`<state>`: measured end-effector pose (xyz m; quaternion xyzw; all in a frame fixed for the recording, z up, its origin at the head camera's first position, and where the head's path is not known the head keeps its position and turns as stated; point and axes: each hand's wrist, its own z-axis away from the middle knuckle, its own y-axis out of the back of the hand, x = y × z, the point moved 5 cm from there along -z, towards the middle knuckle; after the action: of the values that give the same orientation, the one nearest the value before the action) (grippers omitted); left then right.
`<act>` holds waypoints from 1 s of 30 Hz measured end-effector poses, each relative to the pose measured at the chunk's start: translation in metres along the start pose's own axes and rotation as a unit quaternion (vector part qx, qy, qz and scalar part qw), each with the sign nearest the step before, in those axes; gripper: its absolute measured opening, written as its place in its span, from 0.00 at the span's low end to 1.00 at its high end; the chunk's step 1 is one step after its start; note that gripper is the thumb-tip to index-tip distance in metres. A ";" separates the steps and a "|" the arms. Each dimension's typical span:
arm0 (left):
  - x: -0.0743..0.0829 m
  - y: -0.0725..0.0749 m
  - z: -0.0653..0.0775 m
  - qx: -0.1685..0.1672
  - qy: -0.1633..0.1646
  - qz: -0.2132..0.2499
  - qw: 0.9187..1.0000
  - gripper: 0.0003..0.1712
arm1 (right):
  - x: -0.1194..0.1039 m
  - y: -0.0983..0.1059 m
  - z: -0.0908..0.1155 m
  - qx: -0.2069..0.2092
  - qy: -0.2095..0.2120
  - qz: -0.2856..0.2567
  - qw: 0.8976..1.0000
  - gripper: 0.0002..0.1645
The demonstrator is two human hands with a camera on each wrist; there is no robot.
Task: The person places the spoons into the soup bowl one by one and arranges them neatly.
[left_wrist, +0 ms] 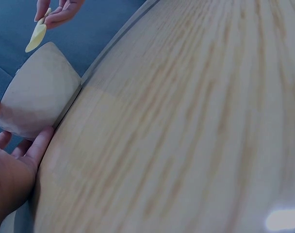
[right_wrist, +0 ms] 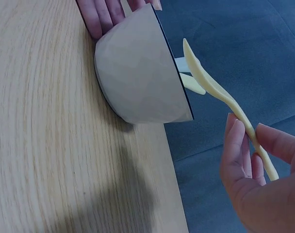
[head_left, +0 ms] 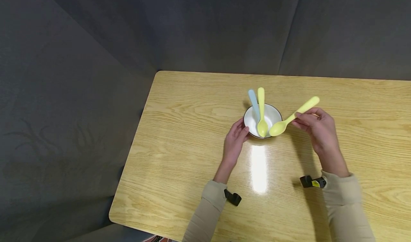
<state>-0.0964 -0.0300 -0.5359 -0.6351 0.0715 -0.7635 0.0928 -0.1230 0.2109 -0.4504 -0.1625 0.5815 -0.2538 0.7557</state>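
A white bowl (head_left: 272,115) with a dark rim stands on the wooden table, its faceted outside (right_wrist: 138,73) showing in the right wrist view. Inside it lean a light blue spoon (head_left: 253,100) and a yellow spoon (head_left: 261,102), handles sticking out over the far rim. My left hand (head_left: 234,142) holds the bowl's left side, thumb at the rim and fingers around the wall. Between thumb and fingers, my right hand (head_left: 321,129) pinches a second yellow spoon (head_left: 306,105) by its handle. That spoon's head overlaps the bowl's right rim in the head view and sits above it in the right wrist view.
The wooden table (head_left: 179,135) reaches to a dark grey curtain (head_left: 218,31) at the back and left. Its left edge and rounded corners show in the head view. A bright light reflection (head_left: 258,169) lies on the tabletop in front of the bowl.
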 end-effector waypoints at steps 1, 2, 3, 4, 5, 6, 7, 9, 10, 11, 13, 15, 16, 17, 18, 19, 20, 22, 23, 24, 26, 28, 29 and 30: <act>0.000 0.000 0.000 0.001 0.001 0.001 1.000 0.27 | 0.001 -0.001 0.000 -0.001 -0.001 -0.001 1.000 0.10; 0.000 0.000 0.000 0.002 0.001 0.003 1.000 0.27 | 0.002 -0.002 0.000 -0.002 -0.004 -0.002 1.000 0.10; 0.000 0.000 0.000 0.003 0.002 0.005 1.000 0.27 | 0.003 -0.002 -0.001 -0.003 -0.007 -0.002 1.000 0.11; 0.000 0.000 0.000 0.004 0.002 0.006 1.000 0.27 | 0.004 -0.003 -0.001 -0.005 -0.008 -0.003 1.000 0.11; 0.001 0.000 0.000 0.005 0.002 0.008 1.000 0.26 | 0.005 -0.004 -0.001 -0.005 -0.010 -0.004 1.000 0.11; 0.001 0.000 0.000 0.006 0.002 0.009 1.000 0.26 | 0.006 -0.005 -0.001 -0.006 -0.011 -0.005 1.000 0.11; 0.001 0.000 0.000 0.006 0.003 0.009 1.000 0.26 | 0.007 -0.005 -0.001 -0.006 -0.013 -0.006 1.000 0.12; 0.002 -0.001 0.001 0.008 0.004 0.010 1.000 0.26 | 0.008 -0.006 -0.002 -0.007 -0.013 -0.006 1.000 0.12; 0.002 -0.001 0.001 0.008 0.003 0.010 1.000 0.26 | 0.009 -0.007 -0.002 -0.007 -0.013 -0.004 1.000 0.12; 0.002 -0.001 0.001 0.008 0.003 0.010 1.000 0.26 | 0.009 -0.007 -0.002 -0.007 -0.013 -0.002 1.000 0.12; 0.002 -0.001 0.001 0.008 0.004 0.011 1.000 0.26 | 0.010 -0.009 -0.003 -0.007 -0.012 0.007 1.000 0.12; 0.003 -0.001 0.001 0.009 0.004 0.012 1.000 0.26 | 0.011 -0.010 -0.003 -0.006 -0.012 0.021 1.000 0.11; 0.003 -0.001 0.001 0.009 0.003 0.013 1.000 0.26 | 0.011 -0.011 -0.004 -0.006 -0.011 0.026 1.000 0.11; 0.003 -0.001 0.001 0.009 0.003 0.012 1.000 0.26 | 0.011 -0.012 -0.004 -0.006 -0.011 0.030 0.999 0.11; 0.003 -0.001 0.001 0.010 0.003 0.012 1.000 0.26 | 0.011 -0.012 -0.004 -0.007 -0.011 0.034 0.999 0.11; 0.003 -0.001 0.000 0.010 0.002 0.012 1.000 0.26 | 0.012 -0.013 -0.005 -0.007 -0.011 0.036 0.999 0.11; 0.003 -0.001 0.000 0.010 0.002 0.012 1.000 0.26 | 0.012 -0.013 -0.005 -0.007 -0.011 0.039 0.999 0.11; 0.002 -0.001 0.000 0.010 0.002 0.013 1.000 0.26 | 0.012 -0.014 -0.006 -0.007 -0.012 0.042 0.999 0.11; 0.002 -0.001 0.000 0.010 0.002 0.013 1.000 0.26 | 0.012 -0.014 -0.006 -0.008 -0.012 0.045 0.999 0.11; 0.002 -0.001 0.000 0.010 0.003 0.013 1.000 0.26 | 0.012 -0.014 -0.007 -0.008 -0.013 0.048 0.999 0.11; 0.002 -0.001 0.000 0.011 0.004 0.011 1.000 0.26 | 0.013 -0.014 -0.008 -0.007 -0.015 0.053 0.998 0.11; 0.002 -0.001 0.000 0.012 0.004 0.008 1.000 0.26 | 0.013 -0.014 -0.009 -0.007 -0.016 0.058 0.998 0.11; 0.002 -0.001 0.000 0.012 0.004 0.006 1.000 0.26 | 0.014 -0.014 -0.010 -0.008 -0.017 0.060 0.998 0.11; 0.002 -0.001 0.000 0.013 0.003 0.004 1.000 0.26 | 0.014 -0.014 -0.010 -0.009 -0.017 0.062 0.998 0.11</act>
<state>-0.0968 -0.0294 -0.5337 -0.6309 0.0647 -0.7662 0.1039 -0.1329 0.1918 -0.4566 -0.1372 0.5800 -0.1985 0.7780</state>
